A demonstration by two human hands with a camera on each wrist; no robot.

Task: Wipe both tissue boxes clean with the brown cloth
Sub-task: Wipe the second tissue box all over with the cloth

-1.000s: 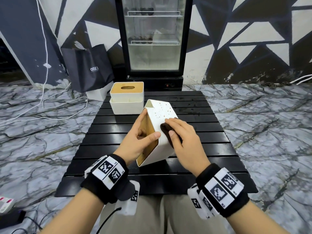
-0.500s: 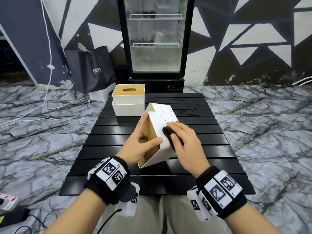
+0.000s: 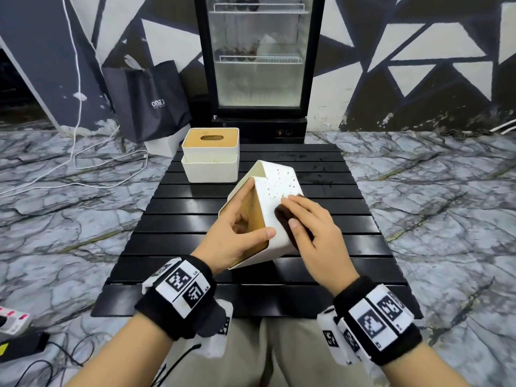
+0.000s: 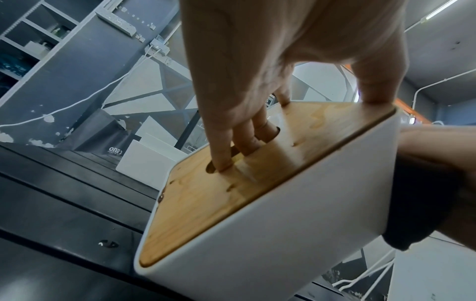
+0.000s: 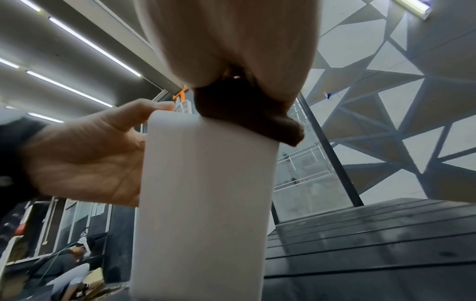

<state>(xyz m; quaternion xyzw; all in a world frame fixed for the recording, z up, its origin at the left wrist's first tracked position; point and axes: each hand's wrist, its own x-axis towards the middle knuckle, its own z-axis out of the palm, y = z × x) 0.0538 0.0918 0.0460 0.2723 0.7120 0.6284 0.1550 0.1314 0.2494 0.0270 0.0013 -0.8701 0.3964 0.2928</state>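
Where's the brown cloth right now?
In the head view, the brown cloth is under the right hand, pressed against the speckled side of the tilted tissue box that the left hand holds at the table's middle.

Even, fairly bright indoor light fills the head view, which is sharp at centre and bowed at the edges. Soft sheen lies on the black desk point(image 3: 195, 227) slats. In the right wrist view, ceiling strip lights point(image 5: 77, 40) glare at upper left. Both wrist views are strongly warped, with the nearest skin at the top blurred.
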